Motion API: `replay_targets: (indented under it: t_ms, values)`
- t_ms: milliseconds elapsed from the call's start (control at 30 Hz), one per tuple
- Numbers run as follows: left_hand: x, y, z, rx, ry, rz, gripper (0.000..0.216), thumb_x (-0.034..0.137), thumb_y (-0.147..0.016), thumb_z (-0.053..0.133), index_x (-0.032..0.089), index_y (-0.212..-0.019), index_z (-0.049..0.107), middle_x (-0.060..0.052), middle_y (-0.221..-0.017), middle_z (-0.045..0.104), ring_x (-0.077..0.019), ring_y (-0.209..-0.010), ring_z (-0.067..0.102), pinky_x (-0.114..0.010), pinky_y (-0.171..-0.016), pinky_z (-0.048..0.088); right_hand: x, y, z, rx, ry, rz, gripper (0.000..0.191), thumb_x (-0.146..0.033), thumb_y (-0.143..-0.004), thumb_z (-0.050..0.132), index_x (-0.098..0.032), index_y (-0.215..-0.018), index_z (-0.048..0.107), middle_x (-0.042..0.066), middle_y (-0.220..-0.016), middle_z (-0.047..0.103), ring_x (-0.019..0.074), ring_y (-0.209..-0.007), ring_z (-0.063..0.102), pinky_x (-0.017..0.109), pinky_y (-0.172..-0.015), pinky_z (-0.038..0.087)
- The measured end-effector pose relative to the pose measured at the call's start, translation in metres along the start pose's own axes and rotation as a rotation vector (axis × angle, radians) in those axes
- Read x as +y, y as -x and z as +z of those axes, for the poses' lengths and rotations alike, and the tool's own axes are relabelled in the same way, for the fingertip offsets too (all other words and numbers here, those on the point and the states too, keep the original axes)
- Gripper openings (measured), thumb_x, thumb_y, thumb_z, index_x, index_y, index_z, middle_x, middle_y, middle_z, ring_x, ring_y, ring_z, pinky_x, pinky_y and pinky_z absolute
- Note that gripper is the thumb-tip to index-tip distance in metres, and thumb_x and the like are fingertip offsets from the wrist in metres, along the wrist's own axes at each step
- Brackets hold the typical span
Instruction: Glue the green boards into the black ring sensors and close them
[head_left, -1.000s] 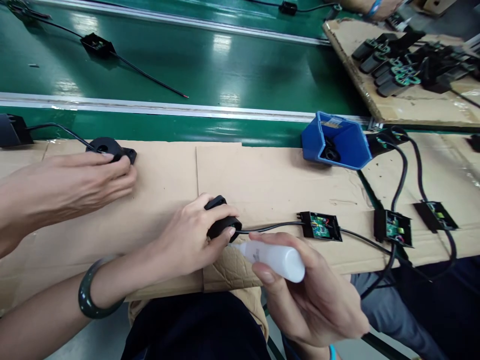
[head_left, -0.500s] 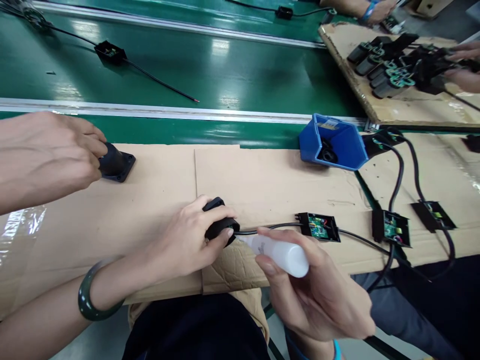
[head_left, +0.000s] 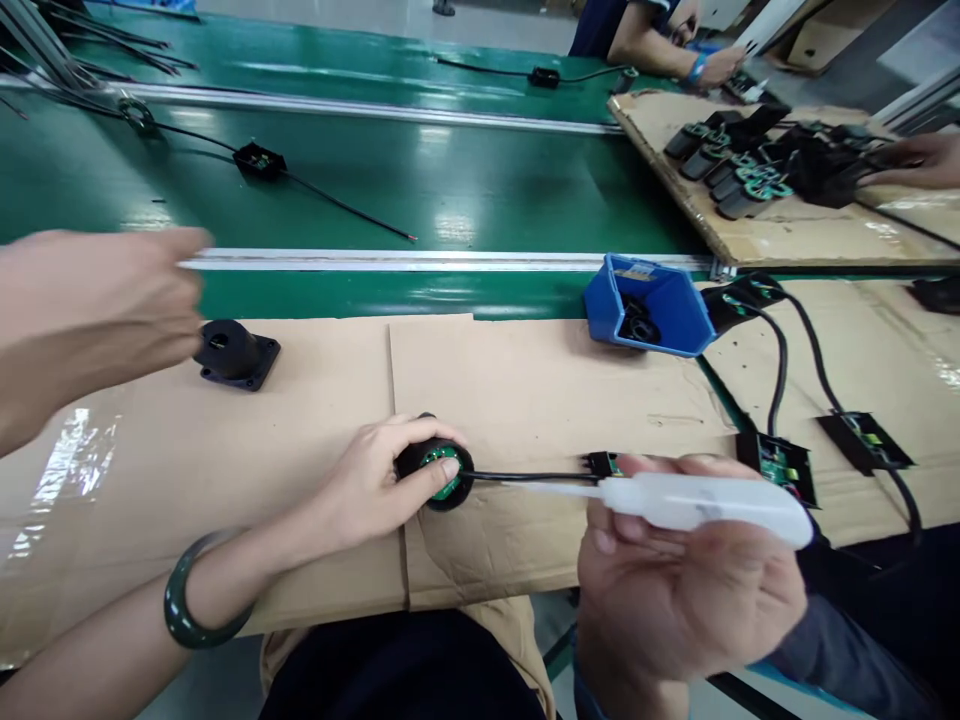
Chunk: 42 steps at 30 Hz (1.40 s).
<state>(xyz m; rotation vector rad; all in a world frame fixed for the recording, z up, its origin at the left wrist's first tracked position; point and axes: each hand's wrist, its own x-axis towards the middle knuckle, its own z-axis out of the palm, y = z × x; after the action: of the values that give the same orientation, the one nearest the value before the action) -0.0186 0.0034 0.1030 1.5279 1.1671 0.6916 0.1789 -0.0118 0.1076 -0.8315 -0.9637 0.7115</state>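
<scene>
My left hand (head_left: pixel 382 470) grips a round black housing (head_left: pixel 411 460) on the cardboard, its thumb pressed on the green circuit board (head_left: pixel 450 492) at the open end. A black cable (head_left: pixel 525 477) leads right from that end to a black box (head_left: pixel 600 464), mostly hidden behind my right hand. My right hand (head_left: pixel 675 580) is closed round a white squeeze bottle (head_left: pixel 697 503). The bottle lies nearly level, its thin nozzle (head_left: pixel 555 489) pointing left toward the housing but apart from it, just below the cable.
A co-worker's hand (head_left: pixel 97 315) is beside a black flanged housing (head_left: pixel 237 355) at left. A blue bin (head_left: pixel 675 310) holds black rings. Open circuit boxes (head_left: pixel 866 440) with cables lie right. Beyond the rail (head_left: pixel 450 260), a green belt (head_left: pixel 360 165) carries another box (head_left: pixel 259 160).
My right hand has drawn the bottle right, away from the housing, and levelled it. The housing has turned, showing its circuit board. The co-worker's hand has let go of the flanged housing.
</scene>
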Motion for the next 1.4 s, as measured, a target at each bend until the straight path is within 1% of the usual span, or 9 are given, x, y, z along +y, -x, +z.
replay_targets:
  t_ms: [67, 167, 333, 400, 500, 633, 900, 1100, 1400]
  values:
    - [-0.001, 0.0, 0.0, -0.119, 0.256, -0.063, 0.023, 0.031, -0.088, 0.062, 0.019, -0.106, 0.067, -0.003, -0.099, 0.068, -0.0182, -0.091, 0.061, -0.03, -0.08, 0.046, 0.002, -0.006, 0.0, -0.028, -0.114, 0.1, 0.018, -0.025, -0.092, 0.061, -0.012, -0.1, 0.071, 0.008, -0.083, 0.073, 0.0076, -0.044, 0.052, 0.018, -0.03, 0.043]
    - [-0.004, 0.001, 0.005, -0.239, 0.541, -0.156, 0.046, 0.026, -0.068, 0.084, 0.019, -0.108, 0.064, 0.0, -0.094, 0.065, -0.0158, -0.086, 0.059, -0.025, -0.074, 0.044, 0.004, -0.006, 0.0, -0.111, -0.152, 0.15, 0.017, -0.025, -0.092, 0.062, -0.013, -0.102, 0.07, 0.008, -0.088, 0.072, 0.009, -0.048, 0.057, 0.019, -0.034, 0.05]
    - [-0.01, 0.001, 0.017, -0.265, 0.785, -0.238, 0.053, 0.016, -0.058, 0.088, 0.018, -0.105, 0.062, -0.001, -0.093, 0.065, -0.0166, -0.088, 0.059, -0.027, -0.076, 0.043, 0.006, 0.014, -0.001, -0.191, 0.076, -0.043, 0.018, -0.012, -0.088, 0.063, -0.014, -0.105, 0.067, 0.009, -0.092, 0.066, 0.0237, -0.082, 0.071, 0.027, -0.044, 0.06]
    - [-0.012, 0.001, 0.02, -0.271, 0.838, -0.256, 0.052, 0.015, -0.057, 0.088, 0.017, -0.102, 0.062, -0.001, -0.089, 0.064, -0.016, -0.083, 0.058, -0.026, -0.07, 0.043, 0.006, 0.021, -0.004, -0.246, 0.195, -0.123, 0.022, -0.014, -0.087, 0.065, -0.015, -0.109, 0.067, 0.009, -0.091, 0.066, 0.0258, -0.083, 0.071, 0.032, -0.051, 0.063]
    - [-0.013, 0.0, 0.021, -0.262, 0.868, -0.263, 0.051, 0.011, -0.057, 0.087, 0.016, -0.1, 0.063, 0.0, -0.087, 0.062, -0.0138, -0.08, 0.054, -0.024, -0.067, 0.042, 0.007, 0.027, -0.006, -0.322, 0.352, -0.216, 0.024, -0.018, -0.087, 0.066, -0.016, -0.112, 0.065, 0.009, -0.09, 0.069, 0.0258, -0.079, 0.072, 0.038, -0.06, 0.064]
    - [-0.01, 0.0, 0.019, -0.263, 0.857, -0.261, 0.049, 0.006, -0.056, 0.085, 0.015, -0.099, 0.063, 0.0, -0.087, 0.062, -0.0128, -0.081, 0.054, -0.024, -0.07, 0.042, 0.01, 0.028, -0.007, -0.387, 0.439, -0.263, 0.028, -0.019, -0.087, 0.066, -0.017, -0.115, 0.063, 0.009, -0.094, 0.071, 0.0257, -0.08, 0.073, 0.036, -0.059, 0.064]
    - [-0.013, -0.001, 0.019, -0.284, 0.876, -0.231, 0.048, 0.009, -0.058, 0.086, 0.017, -0.1, 0.064, -0.001, -0.09, 0.063, -0.0138, -0.082, 0.056, -0.025, -0.071, 0.044, 0.009, 0.023, -0.004, -0.463, 0.4, -0.318, 0.038, -0.009, -0.082, 0.068, -0.013, -0.119, 0.063, 0.011, -0.099, 0.072, 0.0257, -0.085, 0.072, 0.037, -0.063, 0.065]
    - [-0.011, -0.001, 0.019, -0.28, 0.9, -0.294, 0.05, 0.008, -0.055, 0.087, 0.018, -0.1, 0.066, 0.001, -0.088, 0.062, -0.0137, -0.081, 0.056, -0.024, -0.068, 0.045, 0.012, 0.019, -0.003, -0.418, 0.427, -0.401, 0.043, -0.009, -0.081, 0.07, -0.013, -0.123, 0.063, 0.009, -0.098, 0.073, 0.0251, -0.084, 0.072, 0.036, -0.061, 0.064]
    - [-0.016, 0.0, 0.019, -0.292, 0.879, -0.27, 0.051, 0.012, -0.057, 0.088, 0.018, -0.101, 0.064, 0.0, -0.087, 0.064, -0.0146, -0.079, 0.059, -0.025, -0.067, 0.048, 0.006, 0.025, -0.005, -0.481, 0.393, -0.37, 0.039, -0.011, -0.082, 0.069, -0.01, -0.12, 0.063, 0.012, -0.097, 0.073, 0.0271, -0.08, 0.073, 0.036, -0.055, 0.063]
